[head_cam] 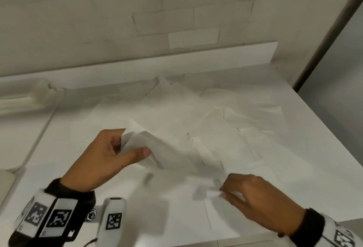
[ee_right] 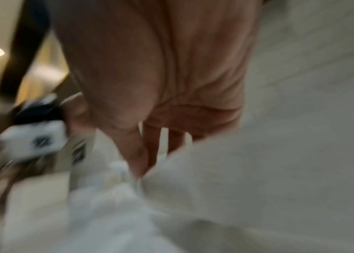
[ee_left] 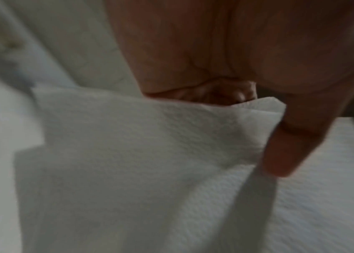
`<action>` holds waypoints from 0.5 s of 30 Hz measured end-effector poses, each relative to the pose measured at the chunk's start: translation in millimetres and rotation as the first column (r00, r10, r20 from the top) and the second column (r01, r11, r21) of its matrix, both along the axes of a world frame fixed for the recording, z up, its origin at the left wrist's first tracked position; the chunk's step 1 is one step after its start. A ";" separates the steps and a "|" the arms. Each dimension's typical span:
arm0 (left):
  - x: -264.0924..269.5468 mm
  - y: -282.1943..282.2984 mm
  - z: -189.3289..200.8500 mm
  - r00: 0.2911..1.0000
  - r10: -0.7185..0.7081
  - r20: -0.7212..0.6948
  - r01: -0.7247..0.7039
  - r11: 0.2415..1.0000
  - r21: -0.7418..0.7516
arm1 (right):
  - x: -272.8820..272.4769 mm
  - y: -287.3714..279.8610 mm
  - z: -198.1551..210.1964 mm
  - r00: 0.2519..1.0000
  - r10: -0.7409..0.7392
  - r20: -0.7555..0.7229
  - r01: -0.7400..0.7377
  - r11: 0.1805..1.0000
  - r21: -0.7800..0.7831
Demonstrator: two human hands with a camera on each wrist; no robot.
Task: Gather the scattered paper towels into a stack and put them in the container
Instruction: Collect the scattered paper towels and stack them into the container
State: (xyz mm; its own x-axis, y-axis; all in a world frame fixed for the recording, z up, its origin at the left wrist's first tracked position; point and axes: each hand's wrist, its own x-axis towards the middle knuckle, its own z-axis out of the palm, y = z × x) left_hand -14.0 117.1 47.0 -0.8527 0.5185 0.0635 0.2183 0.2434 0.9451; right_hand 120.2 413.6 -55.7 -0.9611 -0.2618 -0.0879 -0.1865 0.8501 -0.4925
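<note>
White brick wall (head_cam: pixel 137 16) backs a white counter (head_cam: pixel 176 207) strewn with paper towels (head_cam: pixel 225 113) beyond both hands. Left hand (head_cam: pixel 102 160) pinches a folded towel (head_cam: pixel 153 148); left wrist view confirms it. Right hand (head_cam: pixel 255 197) pinches a towel edge, blurred in its wrist view.

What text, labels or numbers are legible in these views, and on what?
No readable words or numbers in any view.
Left wristband: black-and-white square marker codes, no letters.
White wrist camera housing: one marker code, no text.
Right wristband: marker code, partly cut off.
Paper towels: plain white, embossed, no print.
</note>
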 end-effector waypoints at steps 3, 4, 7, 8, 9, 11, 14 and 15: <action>-10.8 -12.9 -23.4 0.960 -0.194 0.203 0.118 0.935 0.335 | -16.0 1.5 43.5 0.940 -0.340 -0.012 0.289 0.818 -0.498; -15.4 -8.1 -26.5 0.911 -0.316 0.266 0.162 0.865 0.475 | -22.1 -0.7 59.1 0.907 -0.421 0.013 0.334 0.701 -0.630; -6.2 17.6 -33.3 0.799 -0.481 0.361 0.186 0.769 0.612 | -37.6 -21.1 93.5 0.897 -0.431 0.099 0.311 0.455 -0.835; -3.2 30.1 -33.9 0.766 -0.424 0.483 0.126 0.836 0.533 | -41.9 -31.1 97.1 0.913 -0.387 0.128 0.295 0.411 -0.863; 4.2 40.2 -41.8 0.762 -0.344 0.549 0.040 0.870 0.491 | -44.8 -41.1 97.0 0.929 -0.335 0.157 0.283 0.372 -0.884; 21.4 56.6 -47.1 0.819 -0.221 0.529 -0.034 0.903 0.429 | -49.8 -57.9 90.8 0.929 -0.258 0.266 0.333 0.266 -0.905; 24.6 61.7 -51.2 0.817 0.039 0.575 -0.247 0.925 0.288 | -52.4 -74.6 80.4 0.895 -0.151 0.419 0.440 0.144 -0.887; 22.5 58.9 -56.3 0.835 0.117 0.537 -0.288 0.925 0.247 | -53.4 -79.5 75.5 0.894 -0.152 0.422 0.445 0.188 -0.875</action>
State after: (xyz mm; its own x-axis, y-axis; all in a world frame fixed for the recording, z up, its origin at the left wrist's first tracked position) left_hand 8.5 176.0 -9.3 -0.8915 0.3570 -0.2789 -0.3303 -0.0910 0.9395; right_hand 66.8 334.2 19.7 -0.9803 0.0112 -0.1970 0.1854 -0.2895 -0.9390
